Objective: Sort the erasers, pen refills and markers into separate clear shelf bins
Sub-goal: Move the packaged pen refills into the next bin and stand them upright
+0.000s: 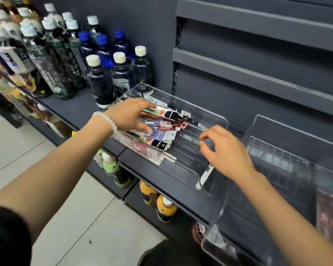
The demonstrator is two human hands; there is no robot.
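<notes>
Head view, left hand (131, 117) on refill packs (160, 129), marker (205, 174) near bin rim (210, 192)

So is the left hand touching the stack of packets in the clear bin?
Touching. The head view shows the left hand resting on the packets, thumb and fingers spread across the top ones in the clear bin.

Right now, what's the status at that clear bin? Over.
Left hand rests on refill packets in clear bin. Right hand holds white marker, fingers curled round it, tip low in bin. Nothing blocking.
</notes>
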